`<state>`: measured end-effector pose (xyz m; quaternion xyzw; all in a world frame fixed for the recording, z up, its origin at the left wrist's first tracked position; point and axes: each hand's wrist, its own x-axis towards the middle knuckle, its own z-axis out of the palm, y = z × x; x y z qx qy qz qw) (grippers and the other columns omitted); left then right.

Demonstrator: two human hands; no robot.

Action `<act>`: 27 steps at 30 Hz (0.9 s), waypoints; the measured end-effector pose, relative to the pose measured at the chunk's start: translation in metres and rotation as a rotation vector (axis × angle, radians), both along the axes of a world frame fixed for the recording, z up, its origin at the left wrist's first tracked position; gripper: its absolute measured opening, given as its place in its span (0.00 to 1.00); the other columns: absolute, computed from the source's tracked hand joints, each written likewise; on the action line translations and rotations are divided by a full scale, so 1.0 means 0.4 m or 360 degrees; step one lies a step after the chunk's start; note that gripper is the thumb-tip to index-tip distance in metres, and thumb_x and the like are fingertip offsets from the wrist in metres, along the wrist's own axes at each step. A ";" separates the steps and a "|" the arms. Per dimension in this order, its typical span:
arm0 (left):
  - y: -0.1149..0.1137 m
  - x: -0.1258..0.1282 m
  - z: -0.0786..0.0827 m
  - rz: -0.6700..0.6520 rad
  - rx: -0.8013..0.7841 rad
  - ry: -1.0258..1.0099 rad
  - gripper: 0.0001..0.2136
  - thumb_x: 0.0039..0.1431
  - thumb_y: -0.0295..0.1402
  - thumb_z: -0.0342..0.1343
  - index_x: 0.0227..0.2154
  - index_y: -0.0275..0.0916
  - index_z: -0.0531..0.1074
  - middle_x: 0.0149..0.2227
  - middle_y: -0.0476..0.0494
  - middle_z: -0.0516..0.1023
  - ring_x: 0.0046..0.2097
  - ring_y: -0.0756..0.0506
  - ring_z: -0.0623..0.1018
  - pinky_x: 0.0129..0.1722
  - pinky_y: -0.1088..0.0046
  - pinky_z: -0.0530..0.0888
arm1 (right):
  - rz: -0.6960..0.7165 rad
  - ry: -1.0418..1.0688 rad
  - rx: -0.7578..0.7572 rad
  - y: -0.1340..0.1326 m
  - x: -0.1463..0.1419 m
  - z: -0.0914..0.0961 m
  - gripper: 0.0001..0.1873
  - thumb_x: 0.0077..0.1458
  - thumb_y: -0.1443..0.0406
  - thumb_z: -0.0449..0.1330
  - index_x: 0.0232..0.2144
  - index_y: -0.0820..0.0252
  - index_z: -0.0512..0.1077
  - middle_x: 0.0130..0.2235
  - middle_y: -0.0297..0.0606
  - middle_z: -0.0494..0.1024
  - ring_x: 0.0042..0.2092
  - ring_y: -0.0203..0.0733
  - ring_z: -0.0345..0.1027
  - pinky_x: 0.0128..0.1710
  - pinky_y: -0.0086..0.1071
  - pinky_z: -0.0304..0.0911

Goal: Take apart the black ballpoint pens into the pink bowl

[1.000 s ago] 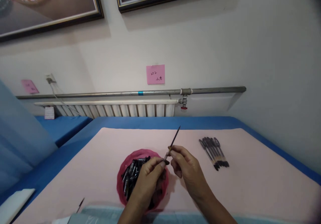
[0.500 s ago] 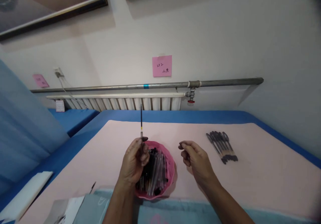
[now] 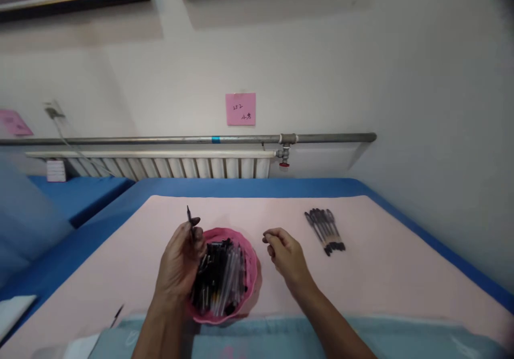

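Observation:
My left hand [image 3: 180, 260] is closed round a thin dark pen refill [image 3: 188, 215]; only its short top end sticks up above the fingers. This hand hovers over the left rim of a pink bowl [image 3: 251, 273] full of black and clear pen parts [image 3: 220, 279]. My right hand [image 3: 282, 252] floats just right of the bowl, its fingers curled with thumb and forefinger pinched together; whether anything is in the pinch I cannot make out. A row of assembled black pens [image 3: 324, 231] lies on the pink table cover [image 3: 385, 273] to the right.
A blue table edge [image 3: 433, 241] borders the pink cover. Behind it run a white radiator [image 3: 160, 166] and a grey pipe [image 3: 321, 138], with a pink note [image 3: 240, 109] on the wall. A loose dark refill [image 3: 117, 314] lies at the near left beside pale cloth [image 3: 257, 343].
The hands have parted: my left hand carried the refill leftward and lowered it, so less of it shows above the fingers. My right hand let go and stayed right of the bowl.

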<state>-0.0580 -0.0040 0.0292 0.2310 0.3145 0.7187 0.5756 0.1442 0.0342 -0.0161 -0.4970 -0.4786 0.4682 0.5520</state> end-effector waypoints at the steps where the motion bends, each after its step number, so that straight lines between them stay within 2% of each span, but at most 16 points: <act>1: 0.003 -0.006 0.000 0.0056 -0.0003 -0.0060 0.09 0.47 0.32 0.63 0.31 0.34 0.74 0.22 0.51 0.71 0.21 0.55 0.67 0.17 0.82 0.64 | 0.0012 -0.0012 0.0008 -0.004 -0.002 0.004 0.07 0.47 0.61 0.57 0.25 0.59 0.71 0.23 0.31 0.72 0.20 0.32 0.57 0.19 0.27 0.49; 4: 0.013 -0.007 -0.004 0.0152 -0.0082 -0.0264 0.06 0.46 0.27 0.62 0.29 0.33 0.74 0.26 0.48 0.74 0.28 0.52 0.73 0.27 0.78 0.72 | 0.0078 -0.0046 0.0040 -0.026 -0.017 0.027 0.07 0.47 0.60 0.59 0.24 0.58 0.72 0.20 0.30 0.69 0.22 0.34 0.57 0.21 0.28 0.51; 8: 0.013 0.032 -0.015 -0.0011 -0.0116 -0.0329 0.04 0.47 0.24 0.61 0.28 0.33 0.75 0.27 0.47 0.75 0.29 0.51 0.75 0.34 0.74 0.75 | 0.0250 -0.0157 0.0158 -0.064 -0.047 0.057 0.08 0.49 0.60 0.59 0.24 0.58 0.72 0.21 0.31 0.68 0.24 0.36 0.57 0.24 0.28 0.53; 13: 0.003 0.069 -0.018 -0.0199 -0.0085 -0.0249 0.07 0.45 0.27 0.64 0.29 0.32 0.76 0.26 0.47 0.75 0.29 0.51 0.74 0.34 0.74 0.74 | 0.0406 -0.0179 0.0192 -0.086 -0.071 0.061 0.08 0.51 0.60 0.57 0.25 0.58 0.71 0.22 0.30 0.65 0.25 0.35 0.56 0.25 0.27 0.54; 27: 0.007 0.059 -0.027 -0.0196 -0.0173 -0.0057 0.10 0.42 0.29 0.66 0.30 0.33 0.77 0.25 0.47 0.75 0.28 0.52 0.74 0.30 0.77 0.71 | 0.0429 -0.0034 0.0051 -0.084 -0.068 0.058 0.08 0.50 0.60 0.58 0.24 0.58 0.71 0.19 0.28 0.62 0.22 0.33 0.53 0.22 0.27 0.51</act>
